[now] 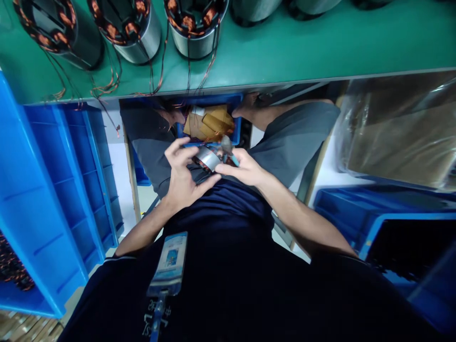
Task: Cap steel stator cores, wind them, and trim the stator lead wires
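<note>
Over my lap, a small motor stator (208, 158) lies between my hands, tilted, with a bright metal outside and copper windings at its lower end. My left hand (182, 173) curves around its left side, fingers above and thumb below. In my right hand (245, 168) is a pair of pliers (227, 146) with a grey head and teal handles, whose jaws are blurred. The right thumb reaches the stator's right edge. Whether the jaws touch a wire cannot be made out.
On the green bench (302, 52) stand several larger stators (194, 45), wire ends hanging over its edge. A blue bin (238, 130) with brown paper sits below. Blue crates (50, 190) rise at the left; another blue crate (377, 223) and plastic-wrapped cardboard (399, 133) are at the right.
</note>
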Action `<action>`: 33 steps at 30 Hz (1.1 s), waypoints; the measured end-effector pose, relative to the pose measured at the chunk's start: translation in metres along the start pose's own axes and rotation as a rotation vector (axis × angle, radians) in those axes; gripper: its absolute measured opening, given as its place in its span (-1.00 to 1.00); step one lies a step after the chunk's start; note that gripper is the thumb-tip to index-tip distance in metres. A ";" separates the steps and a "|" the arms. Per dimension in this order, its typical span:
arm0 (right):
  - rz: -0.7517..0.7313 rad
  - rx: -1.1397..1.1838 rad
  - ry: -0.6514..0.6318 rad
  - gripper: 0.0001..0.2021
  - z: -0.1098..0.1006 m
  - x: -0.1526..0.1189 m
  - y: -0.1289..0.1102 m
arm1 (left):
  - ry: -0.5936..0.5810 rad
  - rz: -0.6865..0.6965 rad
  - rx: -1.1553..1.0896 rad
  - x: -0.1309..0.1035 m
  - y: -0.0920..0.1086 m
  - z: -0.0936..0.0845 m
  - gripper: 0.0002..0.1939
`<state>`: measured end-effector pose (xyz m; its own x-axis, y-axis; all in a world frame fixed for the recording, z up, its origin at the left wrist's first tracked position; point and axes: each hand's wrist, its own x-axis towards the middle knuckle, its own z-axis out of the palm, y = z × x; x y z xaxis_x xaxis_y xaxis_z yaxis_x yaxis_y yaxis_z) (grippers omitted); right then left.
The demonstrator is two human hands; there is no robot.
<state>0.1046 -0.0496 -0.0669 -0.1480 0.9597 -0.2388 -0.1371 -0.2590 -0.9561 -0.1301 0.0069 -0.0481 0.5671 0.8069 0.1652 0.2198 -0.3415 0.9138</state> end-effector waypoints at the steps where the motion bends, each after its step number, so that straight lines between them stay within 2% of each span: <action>1: -0.036 -0.016 0.006 -0.40 -0.003 -0.007 -0.008 | -0.045 -0.094 -0.189 0.002 0.008 -0.004 -0.11; 2: -0.067 -0.027 0.006 -0.45 -0.006 -0.013 -0.016 | -0.118 -0.216 -0.382 0.004 0.017 -0.007 -0.12; 4: -0.144 -0.076 -0.017 -0.57 -0.009 -0.019 -0.032 | -0.281 -0.434 -0.701 0.009 0.033 -0.010 -0.30; 6: -0.254 -0.190 -0.041 -0.66 -0.009 -0.022 -0.049 | -0.345 -0.534 -0.868 0.014 0.048 -0.010 -0.44; 7: -0.311 -0.266 -0.037 -0.70 -0.007 -0.023 -0.058 | -0.325 -0.541 -0.898 0.016 0.054 -0.009 -0.46; 9: -0.382 -0.418 0.005 -0.82 -0.004 -0.028 -0.074 | -0.221 -0.506 -0.881 0.019 0.062 -0.006 -0.48; 11: -0.371 -0.524 0.054 -0.68 -0.001 -0.038 -0.088 | -0.118 -0.462 -0.831 0.021 0.066 -0.004 -0.47; 13: -0.326 -0.620 0.078 -0.54 -0.001 -0.051 -0.097 | -0.081 -0.416 -0.809 0.021 0.065 -0.003 -0.46; 17: -0.262 -0.792 0.096 -0.39 -0.003 -0.071 -0.102 | -0.087 -0.319 -0.768 0.018 0.063 -0.003 -0.44; 22: -0.264 -0.827 0.082 -0.28 -0.001 -0.073 -0.105 | -0.111 -0.265 -0.675 0.014 0.066 -0.003 -0.41; 30: -0.258 -0.853 0.122 -0.33 0.004 -0.074 -0.109 | -0.135 -0.265 -0.568 0.015 0.072 -0.007 -0.41; 33: -0.266 -0.779 0.152 -0.44 0.005 -0.069 -0.103 | -0.113 -0.312 -0.600 0.011 0.072 -0.005 -0.43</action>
<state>0.1238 -0.0903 0.0486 -0.0649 0.9969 0.0448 0.5760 0.0741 -0.8141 -0.1117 -0.0060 0.0211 0.6355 0.7577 -0.1489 -0.0732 0.2511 0.9652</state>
